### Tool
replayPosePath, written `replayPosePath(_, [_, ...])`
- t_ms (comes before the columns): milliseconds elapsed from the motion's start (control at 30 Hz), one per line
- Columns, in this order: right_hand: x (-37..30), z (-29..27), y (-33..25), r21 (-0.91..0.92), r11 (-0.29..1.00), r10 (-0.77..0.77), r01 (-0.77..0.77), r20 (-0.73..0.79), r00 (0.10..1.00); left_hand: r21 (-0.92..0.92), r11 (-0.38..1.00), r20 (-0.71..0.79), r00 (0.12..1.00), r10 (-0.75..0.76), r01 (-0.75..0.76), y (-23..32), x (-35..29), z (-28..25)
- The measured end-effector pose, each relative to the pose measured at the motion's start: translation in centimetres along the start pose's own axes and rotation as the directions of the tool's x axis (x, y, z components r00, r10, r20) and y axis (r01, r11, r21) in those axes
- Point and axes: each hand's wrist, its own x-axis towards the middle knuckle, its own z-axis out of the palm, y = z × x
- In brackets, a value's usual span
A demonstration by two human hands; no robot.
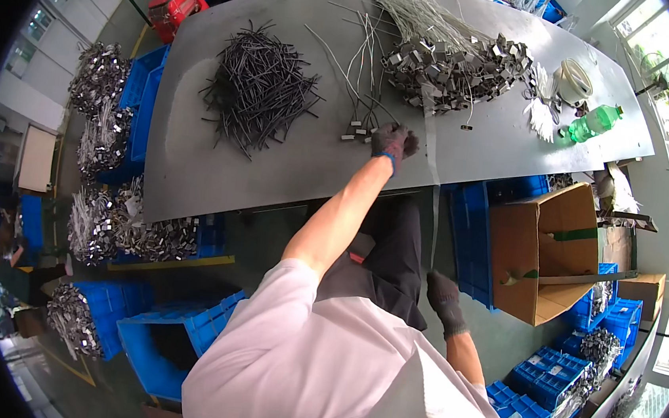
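Observation:
My left hand (393,141), in a dark knitted glove with a blue edge at the wrist, is closed at the table's front edge. Its fingers are curled, and what they hold cannot be made out. Just left of it lie several small metal-cased parts (349,137) with dark leads, and long pale wires (356,56) stretch away behind them. My right hand (446,300), also gloved, hangs below table height, apart from the cardboard box. Its fingers look loosely extended, with nothing visible in them.
On the grey table (188,148) are a heap of black tubes (258,87), a pile of metal-cased parts (458,72), a green bottle (597,123) and a tape roll (574,80). A cardboard box (518,249) stands right; blue crates (172,338) flank me.

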Motion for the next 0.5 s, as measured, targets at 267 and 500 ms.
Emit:
replayPosePath(267, [4.6,-4.3,-0.6,-0.117,0.993,0.025,-0.008,0.139,0.990,-0.036,0.801,-0.077,0.801,0.593,-0.597,10.1,-1.6,3.5])
replayPosePath(500, [3.8,-2.9,1.3,-0.134,0.990,-0.020,0.045,0.181,0.983,0.286,0.887,0.264,0.920,0.291,-0.363,11.0,-2.9,0.2])
